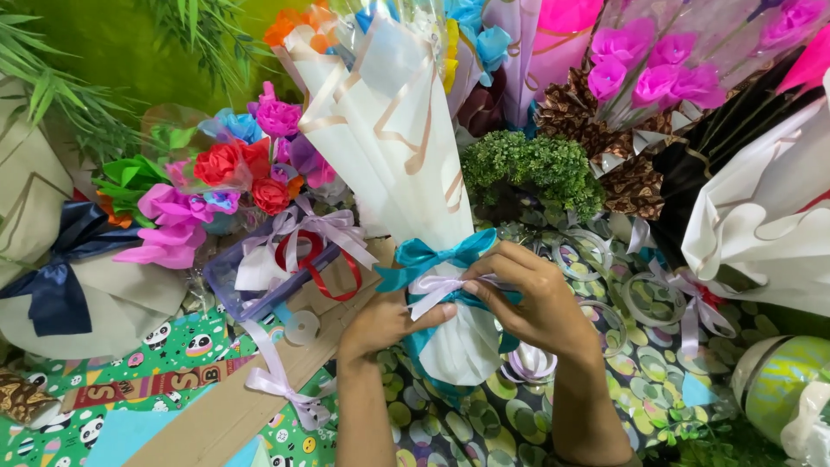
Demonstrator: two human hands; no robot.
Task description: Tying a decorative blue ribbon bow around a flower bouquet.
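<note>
Cream-wrapped bouquet [406,173] gripped by left hand [380,324]; right hand [536,303] pinching lilac ribbon [437,285]; bouquets crowd edges.

left hand [380,324], right hand [540,303], wrapped bouquet [398,147], ribbon bow [441,268]

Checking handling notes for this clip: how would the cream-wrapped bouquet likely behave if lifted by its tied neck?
The bouquet is probably light, being thin sheet wrap and paper flowers. Its wide top likely flops or tips, since the left hand and right hand grip only the narrow neck. The wrap looks easily creased.
</note>
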